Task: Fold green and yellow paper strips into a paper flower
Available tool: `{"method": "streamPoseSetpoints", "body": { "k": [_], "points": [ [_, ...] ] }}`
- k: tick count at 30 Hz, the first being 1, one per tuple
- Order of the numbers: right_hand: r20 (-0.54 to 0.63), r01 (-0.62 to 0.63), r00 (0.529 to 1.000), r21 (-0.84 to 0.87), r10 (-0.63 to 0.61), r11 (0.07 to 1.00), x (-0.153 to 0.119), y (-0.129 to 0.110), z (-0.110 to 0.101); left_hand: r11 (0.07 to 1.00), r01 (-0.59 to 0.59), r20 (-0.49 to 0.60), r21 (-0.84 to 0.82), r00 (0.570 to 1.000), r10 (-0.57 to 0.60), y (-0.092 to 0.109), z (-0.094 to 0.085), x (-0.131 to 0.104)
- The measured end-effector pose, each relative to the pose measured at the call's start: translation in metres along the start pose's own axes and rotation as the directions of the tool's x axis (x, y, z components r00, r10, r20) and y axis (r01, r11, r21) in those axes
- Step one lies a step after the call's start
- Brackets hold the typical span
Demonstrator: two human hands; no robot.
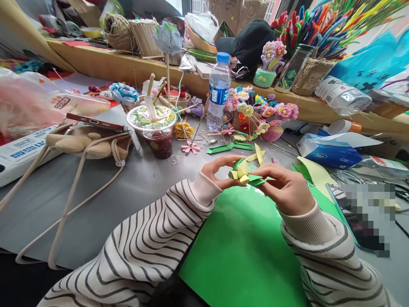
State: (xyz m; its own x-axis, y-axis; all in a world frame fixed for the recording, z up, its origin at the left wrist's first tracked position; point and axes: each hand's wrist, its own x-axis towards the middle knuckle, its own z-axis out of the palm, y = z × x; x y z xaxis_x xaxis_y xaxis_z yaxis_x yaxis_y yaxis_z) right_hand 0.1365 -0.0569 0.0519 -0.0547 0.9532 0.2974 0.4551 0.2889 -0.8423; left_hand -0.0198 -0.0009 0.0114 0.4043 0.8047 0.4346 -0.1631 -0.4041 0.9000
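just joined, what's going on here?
Someone in striped sleeves holds a small yellow-and-green folded paper piece with both hands, above a green sheet. The left hand grips one side; the right hand is at its green part on the other. Folded green strips lie on the table just beyond, with a lidded drink cup and a blue-capped bottle farther left.

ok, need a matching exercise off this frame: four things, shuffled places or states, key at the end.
1. yellow bud
2. bottle
3. cup
4. green sheet

A. dark red drink inside
B. lowest of the four in view
C. between left hand and right hand
D. blue cap on

Pairs: 1-C, 2-D, 3-A, 4-B
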Motion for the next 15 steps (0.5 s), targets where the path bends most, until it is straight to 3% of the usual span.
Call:
{"method": "streamPoseSetpoints", "body": {
  "k": [11,15],
  "points": [
    [0.042,0.229,0.973,-0.215,-0.226,0.949,-0.0013,-0.0062,-0.0035,0.996,-0.047,0.021,-0.071,0.999,0.049,-0.0011,-0.0021,-0.0005],
    [0.064,0.256,0.967,-0.253,-0.247,0.933,-0.0007,-0.0079,-0.0047,0.998,-0.053,0.038,-0.034,0.998,0.054,-0.0018,-0.0018,-0.0009]
  ]
}}
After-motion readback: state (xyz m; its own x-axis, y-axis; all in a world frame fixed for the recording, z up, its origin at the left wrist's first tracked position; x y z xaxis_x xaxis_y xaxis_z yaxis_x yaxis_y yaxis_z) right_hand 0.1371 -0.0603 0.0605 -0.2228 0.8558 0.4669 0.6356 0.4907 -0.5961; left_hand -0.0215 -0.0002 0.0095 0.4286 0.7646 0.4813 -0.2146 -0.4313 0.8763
